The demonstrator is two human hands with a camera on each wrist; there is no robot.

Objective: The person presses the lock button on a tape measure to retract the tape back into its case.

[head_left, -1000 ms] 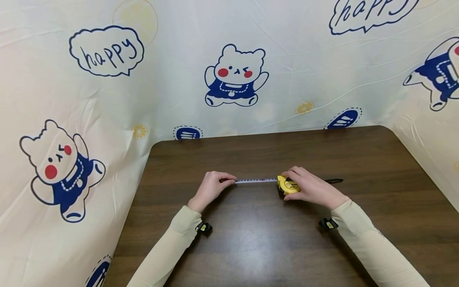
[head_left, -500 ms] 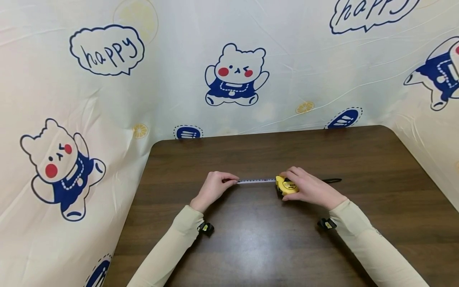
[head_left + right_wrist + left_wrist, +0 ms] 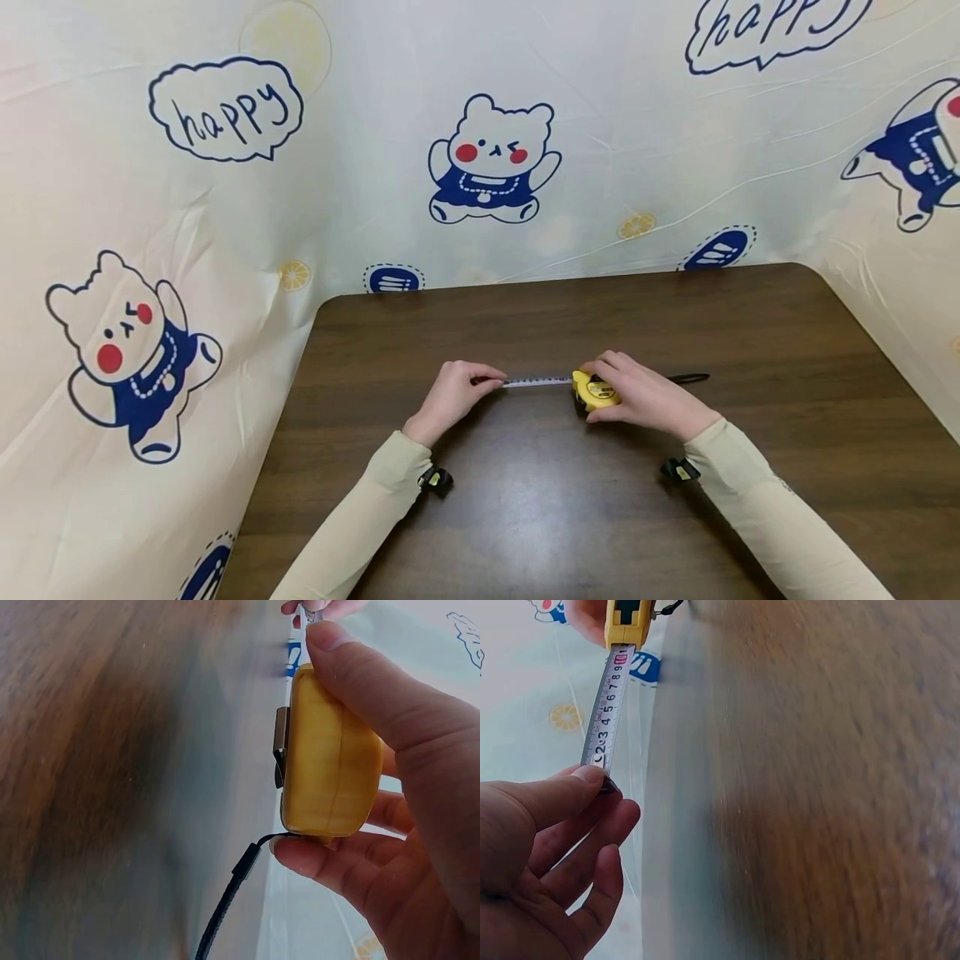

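A yellow tape measure case (image 3: pixel 594 391) sits on the dark wooden table (image 3: pixel 570 517), gripped by my right hand (image 3: pixel 637 396); in the right wrist view the case (image 3: pixel 330 754) lies between thumb and fingers. A short length of white tape blade (image 3: pixel 538 382) runs left from the case to my left hand (image 3: pixel 453 393), which pinches the blade's end. In the left wrist view the blade (image 3: pixel 607 712) shows numbers up to about ten, with the thumb (image 3: pixel 562 795) pressed on its tip. A black wrist strap (image 3: pixel 688 379) trails to the right of the case.
A cream cloth printed with bears (image 3: pixel 491 158) and "happy" bubbles (image 3: pixel 225 108) walls in the table at the back and both sides. Small black wrist cameras (image 3: pixel 435 479) sit under both sleeves.
Both hands have drawn closer together: the case has slid left and the left hand a little right, so the exposed blade is shorter than a second ago.
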